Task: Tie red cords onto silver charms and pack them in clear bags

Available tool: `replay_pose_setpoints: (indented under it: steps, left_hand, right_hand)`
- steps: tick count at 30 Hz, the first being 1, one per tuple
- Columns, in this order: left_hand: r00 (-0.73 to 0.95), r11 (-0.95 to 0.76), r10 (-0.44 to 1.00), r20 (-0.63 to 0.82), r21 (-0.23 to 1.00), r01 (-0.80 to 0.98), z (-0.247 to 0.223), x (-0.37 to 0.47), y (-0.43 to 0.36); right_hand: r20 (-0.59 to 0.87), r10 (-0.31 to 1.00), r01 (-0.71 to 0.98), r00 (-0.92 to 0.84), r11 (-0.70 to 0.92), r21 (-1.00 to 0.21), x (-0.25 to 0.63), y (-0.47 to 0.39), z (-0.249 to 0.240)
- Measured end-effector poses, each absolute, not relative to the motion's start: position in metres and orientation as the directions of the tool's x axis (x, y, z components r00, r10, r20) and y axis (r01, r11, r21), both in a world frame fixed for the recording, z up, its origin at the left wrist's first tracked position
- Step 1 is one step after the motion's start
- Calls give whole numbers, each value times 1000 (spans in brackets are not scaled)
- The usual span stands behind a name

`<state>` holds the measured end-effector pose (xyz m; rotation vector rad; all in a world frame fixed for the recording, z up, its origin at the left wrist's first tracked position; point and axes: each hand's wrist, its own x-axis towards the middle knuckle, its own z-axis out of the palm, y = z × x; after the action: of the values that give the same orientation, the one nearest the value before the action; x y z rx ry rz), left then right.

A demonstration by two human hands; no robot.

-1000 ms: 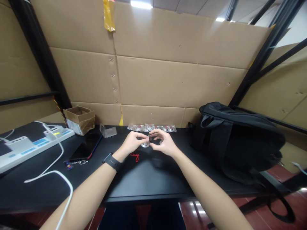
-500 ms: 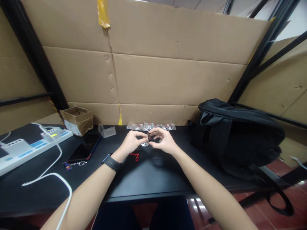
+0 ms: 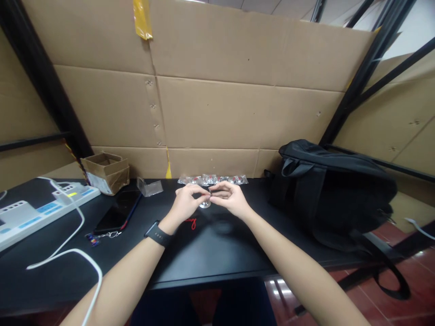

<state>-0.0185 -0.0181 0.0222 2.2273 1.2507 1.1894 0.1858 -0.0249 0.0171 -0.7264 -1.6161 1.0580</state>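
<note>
Above the black table, my left hand (image 3: 190, 200) and my right hand (image 3: 231, 199) meet with fingertips pinched on a thin disc (image 3: 210, 192). It is turned nearly edge-on, so its face is hidden and its exact kind cannot be made out. Just below the left fingertips, a shiny round piece (image 3: 205, 204) shows in part, resting on the table. A red cord (image 3: 193, 223) lies near my left wrist, partly covered by it. Behind the hands, several small clear packets (image 3: 212, 179) with shiny contents form a row along the cardboard.
A phone (image 3: 117, 213) with a charm, a clear plastic case (image 3: 150, 187), a small cardboard box (image 3: 107, 172) and a white power strip (image 3: 50, 210) occupy the left. A white cable (image 3: 83, 251) crosses my left forearm. At the right sits a black backpack (image 3: 333, 194).
The disc has turned from showing part of its dark face to nearly edge-on. My right fingers have drawn closer together around it. The view has shifted slightly.
</note>
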Motion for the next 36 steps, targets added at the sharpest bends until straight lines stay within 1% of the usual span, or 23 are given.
replay_pose_setpoints:
  steps: [3, 5, 8, 11, 16, 23, 26, 28, 30, 33, 34, 36]
  left_hand:
    - [268, -594, 760, 592, 467, 655, 23, -18, -21]
    - [301, -627, 709, 638, 375, 682, 22, -18, -22]
    - [355, -666, 667, 655, 312, 677, 22, -18, -22]
    - [355, -645, 701, 619, 339, 685, 22, -17, -22]
    - [294, -568, 792, 535, 468, 677, 25, -14, -22]
    - [312, -582, 803, 508, 554, 594, 24, -12, -22]
    - [329, -582, 805, 493, 551, 597, 20, -12, -20]
    - [355, -576, 810, 468, 518, 632, 18, -13, -18]
    - [364, -563, 815, 450, 471, 679, 16, -16, -16]
    - [325, -524, 830, 453, 434, 733, 16, -22, -14]
    - [316, -517, 833, 455, 433, 739, 17, -23, -15]
    - [349, -539, 824, 446, 428, 726, 18, -23, -16]
  right_hand:
    - [385, 882, -66, -272, 382, -922, 184, -24, 15]
    - [373, 891, -68, -261, 368, -927, 183, -23, 14]
    - [371, 893, -78, -253, 364, -928, 184, -22, 14]
    - [387, 889, -76, -245, 380, -922, 184, -21, 14]
    - [424, 866, -27, -266, 433, -901, 186, -20, 15]
    - [485, 832, 94, -270, 524, -846, 188, -18, 17]
    - [541, 791, 258, -285, 607, -751, 190, -18, 16]
    - [571, 752, 396, -331, 659, -639, 192, -18, 16]
    - [575, 713, 496, -402, 697, -518, 196, -18, 16]
    - [559, 670, 564, -489, 731, -384, 202, -19, 19]
    - [554, 664, 573, -502, 735, -363, 203, -19, 19]
    - [545, 662, 576, -515, 738, -351, 204, -20, 21]
